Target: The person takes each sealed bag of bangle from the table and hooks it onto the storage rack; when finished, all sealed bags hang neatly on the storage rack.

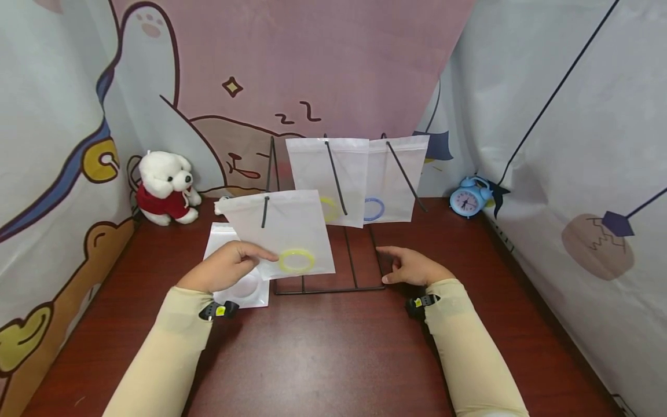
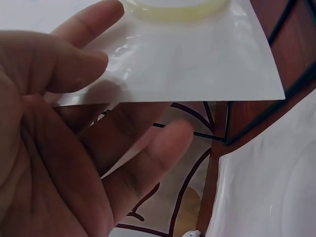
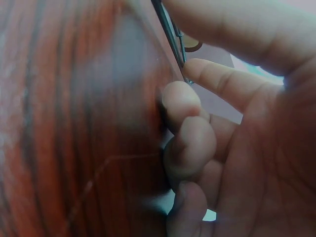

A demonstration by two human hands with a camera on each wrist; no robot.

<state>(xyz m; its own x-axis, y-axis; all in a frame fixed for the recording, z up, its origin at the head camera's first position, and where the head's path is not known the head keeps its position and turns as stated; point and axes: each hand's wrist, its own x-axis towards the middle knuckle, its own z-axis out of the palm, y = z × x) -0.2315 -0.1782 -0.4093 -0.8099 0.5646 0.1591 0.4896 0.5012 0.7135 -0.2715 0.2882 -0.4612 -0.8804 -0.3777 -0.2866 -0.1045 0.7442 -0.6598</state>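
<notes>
A white flat pouch with a yellow ring point(image 1: 296, 262) hangs on the left hook of a black wire rack point(image 1: 333, 289). My left hand point(image 1: 221, 269) is at its lower left edge, index finger extended toward the ring. In the left wrist view, the thumb and index finger lie before the pouch point(image 2: 197, 64), the other fingers behind its bottom edge, loosely spread. My right hand point(image 1: 414, 266) rests low beside the rack's right base bar; index fingertip and thumb touch it. Several of its fingertips point(image 3: 190, 143) lie bent against the tabletop.
A white pouch point(image 1: 328, 168) with a yellow ring and another point(image 1: 398, 174) with a blue ring hang on the other hooks. One more pouch point(image 1: 252, 296) lies flat under the left one. A plush bear point(image 1: 164, 188) sits back left, a blue alarm clock point(image 1: 466, 200) back right.
</notes>
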